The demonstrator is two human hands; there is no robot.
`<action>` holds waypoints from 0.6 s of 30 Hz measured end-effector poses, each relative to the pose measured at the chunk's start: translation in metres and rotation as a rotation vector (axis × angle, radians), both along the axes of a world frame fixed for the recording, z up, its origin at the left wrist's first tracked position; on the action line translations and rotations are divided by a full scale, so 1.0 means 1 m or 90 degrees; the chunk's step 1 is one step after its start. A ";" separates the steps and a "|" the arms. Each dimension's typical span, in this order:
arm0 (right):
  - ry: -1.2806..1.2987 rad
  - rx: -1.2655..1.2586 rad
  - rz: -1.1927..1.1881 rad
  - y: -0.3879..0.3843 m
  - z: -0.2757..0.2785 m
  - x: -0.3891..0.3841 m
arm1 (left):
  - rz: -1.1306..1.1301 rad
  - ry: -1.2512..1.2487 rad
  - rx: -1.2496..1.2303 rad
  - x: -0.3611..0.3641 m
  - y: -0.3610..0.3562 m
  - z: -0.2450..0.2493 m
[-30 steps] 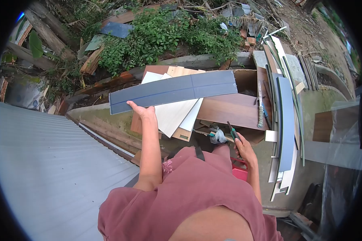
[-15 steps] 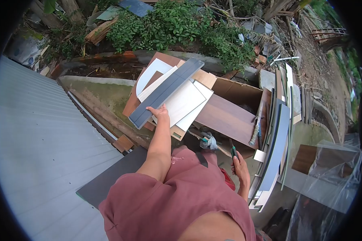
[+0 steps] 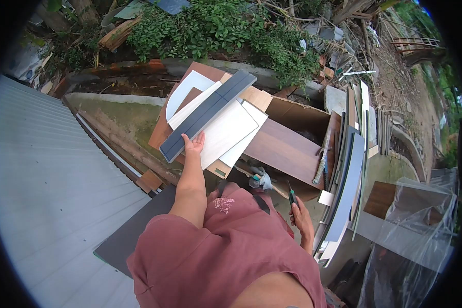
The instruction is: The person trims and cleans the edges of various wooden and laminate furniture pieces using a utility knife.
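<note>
A long dark grey board lies slantwise across the top of a stack of panels. My left hand is at the board's near edge, by its lower end, with the fingers spread and the palm showing. Under the board are a white panel, a pale rounded panel and brown wooden sheets. To the right, my right hand is closed around a screwdriver with a green and black handle, its thin shaft pointing away from me.
An open cardboard box stands behind a brown panel. A tool with a wrapped handle leans at its right. Long strips are stacked farther right, near clear plastic sheeting. Corrugated metal roofing fills the left.
My left hand's fingers have loosened from the board's edge and spread. The screwdriver, still in my right hand, has turned slightly. The whole view has shifted a little.
</note>
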State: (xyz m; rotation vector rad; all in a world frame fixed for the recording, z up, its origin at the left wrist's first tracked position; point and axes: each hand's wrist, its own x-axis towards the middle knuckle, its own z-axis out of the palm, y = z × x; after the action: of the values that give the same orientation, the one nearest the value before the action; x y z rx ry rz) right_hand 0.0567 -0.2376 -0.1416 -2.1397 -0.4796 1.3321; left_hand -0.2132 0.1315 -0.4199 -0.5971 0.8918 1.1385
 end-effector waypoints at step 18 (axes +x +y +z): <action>-0.162 0.059 -0.003 -0.018 -0.011 -0.008 | -0.737 0.284 0.065 0.035 -0.030 0.037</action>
State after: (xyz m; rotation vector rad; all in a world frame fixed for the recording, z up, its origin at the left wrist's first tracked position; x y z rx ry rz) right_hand 0.0487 -0.2557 -0.1523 -2.2408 -0.6244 1.0171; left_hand -0.1784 0.1011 -0.3827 0.3029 1.2872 0.2322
